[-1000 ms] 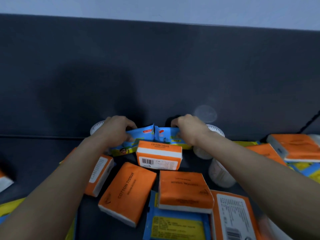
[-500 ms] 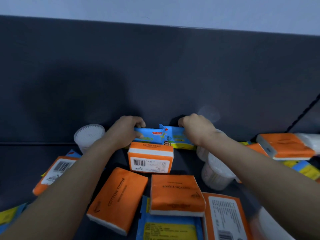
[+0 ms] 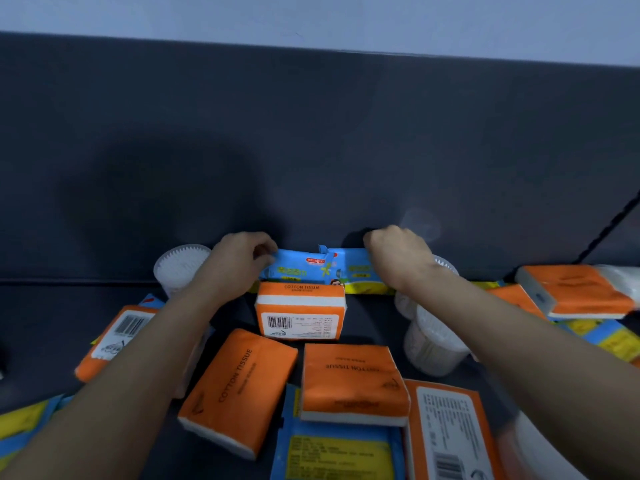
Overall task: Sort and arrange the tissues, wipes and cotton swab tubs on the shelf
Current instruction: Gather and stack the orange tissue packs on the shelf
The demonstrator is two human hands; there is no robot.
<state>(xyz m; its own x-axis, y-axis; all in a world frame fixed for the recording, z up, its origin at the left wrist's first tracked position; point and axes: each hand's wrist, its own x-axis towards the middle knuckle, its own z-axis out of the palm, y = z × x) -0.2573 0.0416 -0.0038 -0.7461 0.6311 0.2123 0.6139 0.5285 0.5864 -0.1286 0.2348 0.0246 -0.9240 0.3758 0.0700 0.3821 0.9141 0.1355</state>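
**Blue wipes packs [image 3: 298, 270] held on edge at the back of the shelf [image 3: 52, 323]**

Probably soft and light, with a smooth film wrapper, likely slippery and easy to dent under a hard pinch, but not fragile. Best taken at the short ends, on the firmer sealed seam, or with flat fingers on the two broad faces. Seem to be two packs set end to end, meeting at a raised seam in the middle. Stand on a long edge, printed face toward the camera, long axis running left to right along the dark back panel [image 3: 311, 150]. Close against that panel, though real contact is not possible to confirm.

Pinched at the outer left end by the left grip [image 3: 239, 261], fingers curled over the top edge. Taken the same way at the outer right end by the right grip [image 3: 394, 259], closed over the top edge.

Just in front, an orange tissue pack [image 3: 300, 311], also on its edge, barcode forward. Nearer, more orange packs lying flat at mixed angles. One cotton swab tub [image 3: 181, 268] beside the left wrist, another tub [image 3: 433, 341] just beside the right forearm. Judging by this disorder, sorting far from finished.
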